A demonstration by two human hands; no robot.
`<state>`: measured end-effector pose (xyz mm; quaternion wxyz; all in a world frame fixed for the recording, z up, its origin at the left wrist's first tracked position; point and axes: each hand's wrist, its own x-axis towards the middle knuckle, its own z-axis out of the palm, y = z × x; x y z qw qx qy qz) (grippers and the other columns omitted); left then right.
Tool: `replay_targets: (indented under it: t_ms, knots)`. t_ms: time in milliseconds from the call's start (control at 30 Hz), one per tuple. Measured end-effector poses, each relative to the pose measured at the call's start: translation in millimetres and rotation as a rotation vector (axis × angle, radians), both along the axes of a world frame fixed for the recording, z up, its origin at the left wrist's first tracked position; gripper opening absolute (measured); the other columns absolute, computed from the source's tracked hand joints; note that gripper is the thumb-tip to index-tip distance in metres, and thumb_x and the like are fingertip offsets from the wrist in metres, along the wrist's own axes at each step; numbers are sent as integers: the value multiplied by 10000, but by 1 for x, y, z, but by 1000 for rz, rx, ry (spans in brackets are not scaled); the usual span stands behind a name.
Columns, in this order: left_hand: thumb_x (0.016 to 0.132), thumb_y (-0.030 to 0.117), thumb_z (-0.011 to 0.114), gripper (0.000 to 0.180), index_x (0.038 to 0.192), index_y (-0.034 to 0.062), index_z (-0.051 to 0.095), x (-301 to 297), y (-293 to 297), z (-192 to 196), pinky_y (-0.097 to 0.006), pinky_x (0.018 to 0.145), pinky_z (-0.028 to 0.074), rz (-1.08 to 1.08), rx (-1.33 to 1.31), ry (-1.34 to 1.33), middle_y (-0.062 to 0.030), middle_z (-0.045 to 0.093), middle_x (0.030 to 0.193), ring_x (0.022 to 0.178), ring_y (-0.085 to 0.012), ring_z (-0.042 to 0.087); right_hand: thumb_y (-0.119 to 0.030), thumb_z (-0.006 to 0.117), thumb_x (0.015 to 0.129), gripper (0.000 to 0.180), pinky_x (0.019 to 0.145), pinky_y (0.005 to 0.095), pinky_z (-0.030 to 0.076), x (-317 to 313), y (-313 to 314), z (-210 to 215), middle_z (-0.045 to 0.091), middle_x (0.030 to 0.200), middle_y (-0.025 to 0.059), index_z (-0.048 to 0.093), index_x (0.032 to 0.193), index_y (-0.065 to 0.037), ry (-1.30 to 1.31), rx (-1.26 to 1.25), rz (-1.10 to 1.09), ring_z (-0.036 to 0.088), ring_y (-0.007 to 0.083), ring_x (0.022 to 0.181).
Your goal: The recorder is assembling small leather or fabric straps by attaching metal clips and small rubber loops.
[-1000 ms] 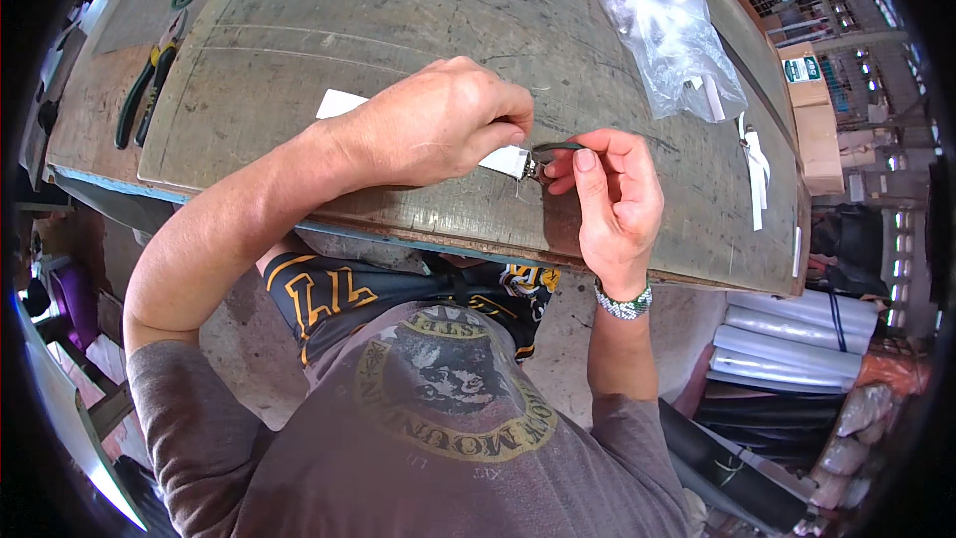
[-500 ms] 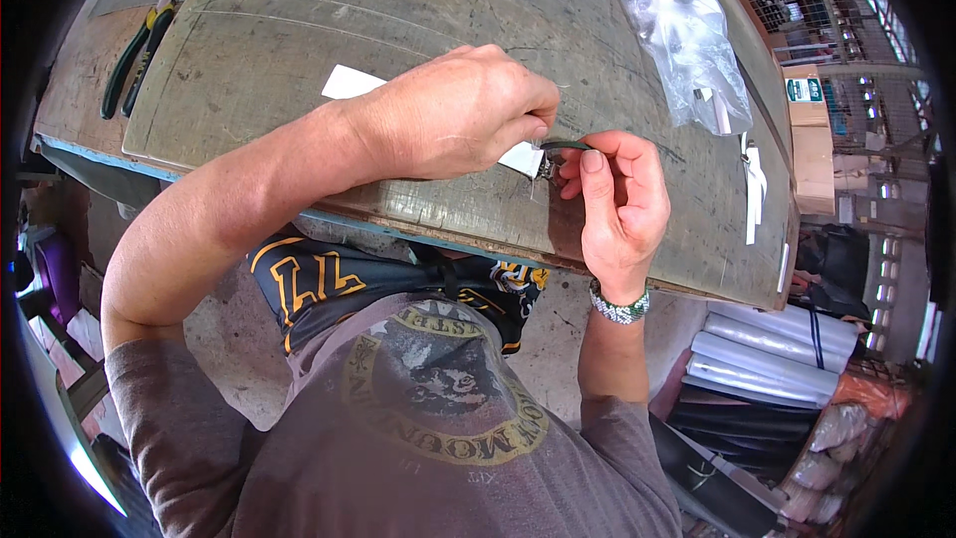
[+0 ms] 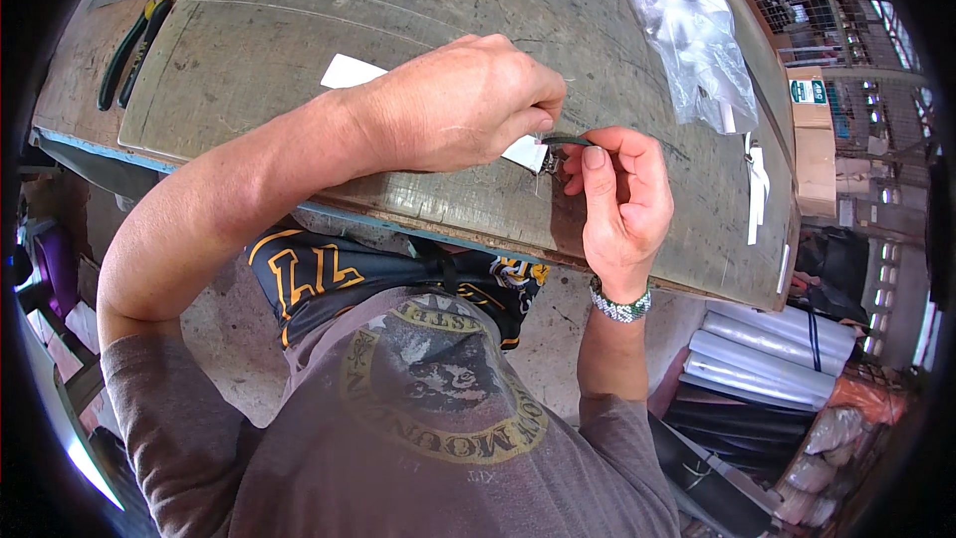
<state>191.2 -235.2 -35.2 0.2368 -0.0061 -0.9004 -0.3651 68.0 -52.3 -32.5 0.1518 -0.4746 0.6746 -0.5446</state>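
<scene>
A long white strip (image 3: 349, 72) lies on the worktable and passes beneath my left hand (image 3: 463, 105). Its other end shows just past my fingers. The left fingertips are pinched together, and whatever they hold is too small to make out. Close by on the right, my right hand (image 3: 629, 204) is closed, with thumb and fingers pinching a thin, dark, curved cord (image 3: 568, 140) that reaches toward the left fingertips. At the strip's end, a small dark, shiny piece (image 3: 551, 163) sits between both hands, partly hidden. Fine loose threads show around it.
Pliers (image 3: 139, 40) with dark and yellow handles lie at the table's far left. A clear plastic bag (image 3: 687, 30) of white pieces is at the far right, with white strips (image 3: 757, 189) below it. Silver rolls (image 3: 767, 349) are beyond the worktable's (image 3: 289, 60) right corner.
Both hands hold nearly the same place and pose. My left hand has shifted very slightly to the right, and the view has tilted a little.
</scene>
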Motion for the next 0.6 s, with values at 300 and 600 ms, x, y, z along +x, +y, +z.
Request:
replay_targets:
  t_ms: [300, 600]
  knots:
    - [889, 128, 630, 125, 917, 7, 645, 0, 1, 1, -453, 726, 503, -3, -5, -19, -186, 664, 816, 810, -388, 647, -55, 586, 990, 108, 618, 211, 495, -1, 1, -2, 701, 873, 72, 591, 1068, 19, 32, -1, 3, 613, 76, 701]
    - [891, 121, 626, 123, 919, 1, 641, -1, 0, -1, -450, 716, 502, -11, -10, 14, -188, 668, 820, 806, -386, 651, -57, 590, 988, 107, 618, 213, 493, -1, 1, -2, 702, 875, 69, 592, 1064, 18, 27, 21, -13, 611, 74, 707]
